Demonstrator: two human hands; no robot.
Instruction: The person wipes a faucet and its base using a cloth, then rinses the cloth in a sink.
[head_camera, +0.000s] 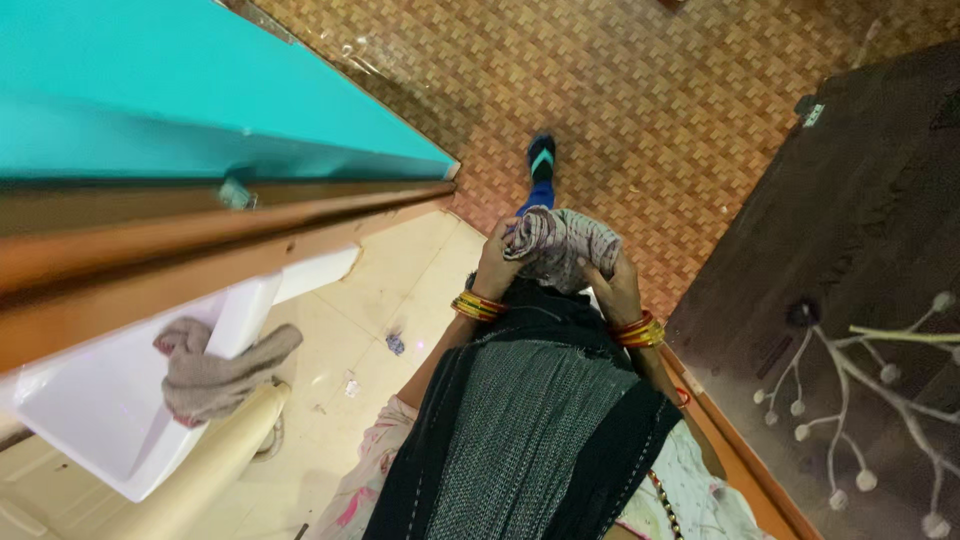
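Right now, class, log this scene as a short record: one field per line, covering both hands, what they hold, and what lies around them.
left hand: grips the bundled cloth's left side
right hand: grips its right side
cloth: striped, pinkish-grey, crumpled, held in front of the body
wrists: orange and red bangles
sink: white basin at left, grey rag draped over its rim
floor: woven-pattern mat ahead, pale tiles beside the basin
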